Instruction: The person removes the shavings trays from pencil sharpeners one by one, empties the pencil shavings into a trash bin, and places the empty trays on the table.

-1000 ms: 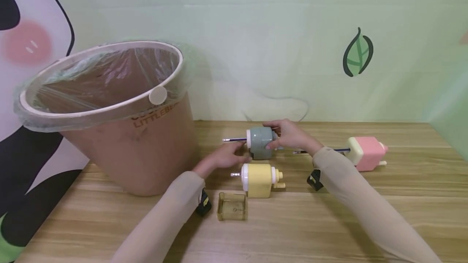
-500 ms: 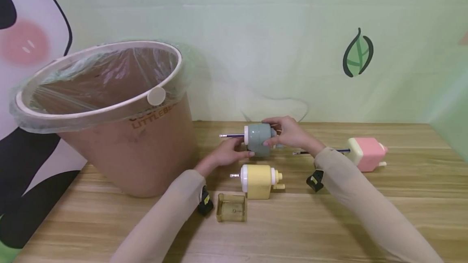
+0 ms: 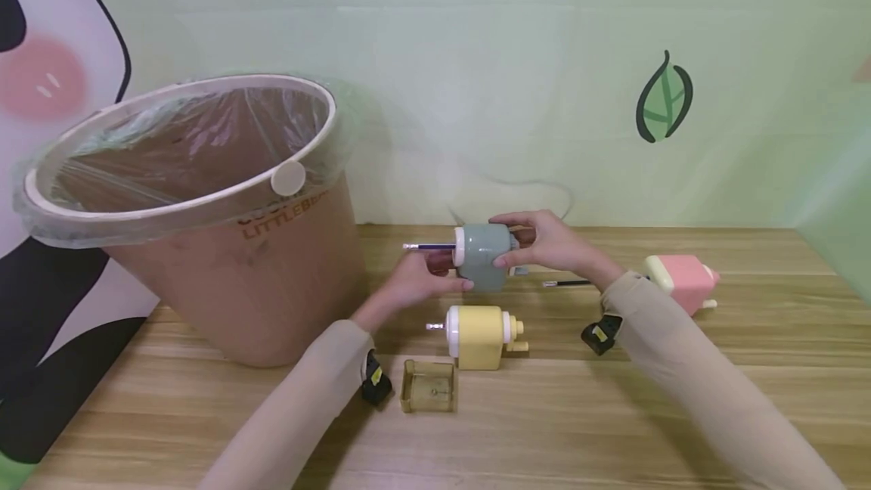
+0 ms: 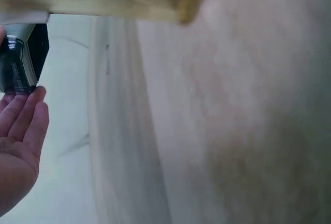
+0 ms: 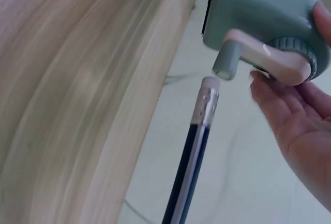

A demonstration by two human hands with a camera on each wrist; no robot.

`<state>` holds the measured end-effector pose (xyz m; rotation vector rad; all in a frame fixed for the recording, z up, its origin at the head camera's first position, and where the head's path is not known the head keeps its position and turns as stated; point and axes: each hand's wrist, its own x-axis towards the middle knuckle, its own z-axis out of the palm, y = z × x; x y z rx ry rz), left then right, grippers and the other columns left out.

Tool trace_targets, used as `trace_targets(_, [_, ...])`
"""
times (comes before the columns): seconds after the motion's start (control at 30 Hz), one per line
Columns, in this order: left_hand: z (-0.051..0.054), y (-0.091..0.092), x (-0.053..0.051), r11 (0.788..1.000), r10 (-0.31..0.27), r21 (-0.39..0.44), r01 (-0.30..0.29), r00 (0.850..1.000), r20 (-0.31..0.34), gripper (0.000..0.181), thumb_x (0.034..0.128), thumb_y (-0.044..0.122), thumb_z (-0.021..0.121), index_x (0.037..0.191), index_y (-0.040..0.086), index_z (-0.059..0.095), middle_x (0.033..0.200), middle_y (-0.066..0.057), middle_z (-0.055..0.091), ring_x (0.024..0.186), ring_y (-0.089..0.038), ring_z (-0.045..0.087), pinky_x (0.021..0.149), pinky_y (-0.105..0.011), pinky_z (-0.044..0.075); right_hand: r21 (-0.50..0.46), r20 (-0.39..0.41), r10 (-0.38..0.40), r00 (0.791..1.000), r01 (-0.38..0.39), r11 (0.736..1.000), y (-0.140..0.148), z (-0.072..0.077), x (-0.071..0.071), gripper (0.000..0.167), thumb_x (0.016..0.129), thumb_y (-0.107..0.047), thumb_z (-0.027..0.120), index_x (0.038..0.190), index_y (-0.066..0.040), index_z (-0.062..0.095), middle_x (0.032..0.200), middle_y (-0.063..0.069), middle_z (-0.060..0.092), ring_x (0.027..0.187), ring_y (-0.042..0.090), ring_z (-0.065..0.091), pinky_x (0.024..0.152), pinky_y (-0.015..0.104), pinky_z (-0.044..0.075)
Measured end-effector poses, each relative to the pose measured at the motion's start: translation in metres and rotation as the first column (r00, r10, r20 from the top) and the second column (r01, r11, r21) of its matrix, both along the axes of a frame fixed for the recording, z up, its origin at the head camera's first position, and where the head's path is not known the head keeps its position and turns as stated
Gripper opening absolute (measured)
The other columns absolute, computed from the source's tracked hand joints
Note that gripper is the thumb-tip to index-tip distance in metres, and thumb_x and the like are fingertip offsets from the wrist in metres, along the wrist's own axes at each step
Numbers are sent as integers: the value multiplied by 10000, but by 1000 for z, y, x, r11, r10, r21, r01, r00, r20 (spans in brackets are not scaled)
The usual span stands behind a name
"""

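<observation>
A grey-green pencil sharpener (image 3: 485, 255), a dark pencil (image 3: 432, 246) sticking out of its white left face, is held between both hands. My left hand (image 3: 416, 278) grips its lower left side, thumb in front. With thumb and fingers, my right hand (image 3: 547, 240) holds its right end. The right wrist view shows the sharpener's crank (image 5: 274, 61) and the right hand (image 5: 297, 115). In the left wrist view the left hand's fingers (image 4: 28, 115) touch the dark body (image 4: 20, 58). Just in front stands a yellow sharpener (image 3: 479, 337) with a pencil end (image 3: 434, 327) at its left.
A pink bin (image 3: 286, 278) with a plastic liner stands at the left. A clear brownish box (image 3: 429, 386) lies in front of the yellow sharpener. At the right, a pink sharpener (image 3: 687, 282) has a dark pencil (image 3: 566, 283) pointing left, partly behind my right forearm.
The grey-green sharpener has risen slightly and shifted a little, with both hands around it. My left thumb has come onto its front. The right wrist has moved slightly right.
</observation>
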<state>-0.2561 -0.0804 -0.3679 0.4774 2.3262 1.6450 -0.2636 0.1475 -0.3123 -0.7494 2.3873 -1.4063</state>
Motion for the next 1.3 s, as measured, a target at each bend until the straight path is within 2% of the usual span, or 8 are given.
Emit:
trace_targets(0.17, [4,-1,2,1000,-7,19,7,1000,17,569,669,188,807,1174,53,581,1141,-110,626,1015,-202,610,852,-280,507,-1,-11,-7,1000,7,1000,3,3,3,655,752,-71,726,1312,62,413,1193,243,551,1058,336,569,864,382,505])
trace_targets(0.3, [6,-2,4,999,-14,42,14,1000,-10,563,663,180,812,1160,40,589,1126,-127,631,1001,-220,617,840,-291,514,-5,-34,-3,999,3,1000,4,6,5,647,757,-70,724,1308,67,416,1189,243,555,1063,331,566,890,377,490])
trace_targets(0.57, [11,-4,6,1000,-8,13,9,1000,-29,545,655,194,818,1134,42,608,1088,-101,653,960,-186,633,823,-270,520,-9,-54,21,998,-21,1000,5,9,6,635,760,-50,719,1300,85,414,1219,253,531,1103,346,538,928,382,460])
trace_targets(0.77, [14,-9,4,999,30,32,-29,999,-27,578,669,147,802,1170,-17,566,1132,-169,617,1017,-237,611,852,-273,505,-2,-64,-25,998,25,1000,10,12,4,617,772,-51,706,1307,67,420,1229,252,523,1109,349,532,922,396,464])
trace_targets(0.97, [14,-16,4,999,37,-20,-37,999,-21,623,689,147,786,1223,-23,514,1194,-194,573,1091,-263,566,901,-282,476,6,-49,-44,998,44,999,15,10,2,633,767,-52,711,1312,68,413,1246,255,509,1124,354,520,924,409,460])
trace_targets(1.3, [14,-30,9,998,57,-22,-59,995,-87,611,711,87,761,1243,-46,492,1216,-221,547,1119,-304,542,924,-327,464,-19,-13,-54,998,54,998,12,6,-1,647,771,-56,708,1325,62,395,1286,252,469,1160,372,486,935,416,448])
